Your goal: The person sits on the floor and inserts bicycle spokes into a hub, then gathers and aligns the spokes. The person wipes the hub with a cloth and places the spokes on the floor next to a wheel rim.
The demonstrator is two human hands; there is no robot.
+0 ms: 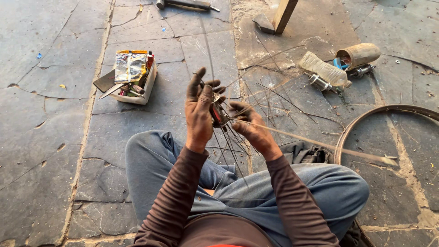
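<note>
Wheel hub [218,114] with spokes [233,146] between left hand [199,112] and right hand [250,127]

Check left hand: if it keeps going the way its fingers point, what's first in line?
The left hand points up-frame, away from the body. Next in that line is bare stone floor, then the hammer at the top edge. Depth is unclear; the tool tray lies off to the left.

Cracked grey stone slab floor [55,151] under me, wide seams, dusty, flat daylight. White tray of tools [132,77] ahead-left. Clear plastic bottle [323,68] and rusty tin can [361,54] ahead-right. Wooden post [284,13] stands beyond.
</note>
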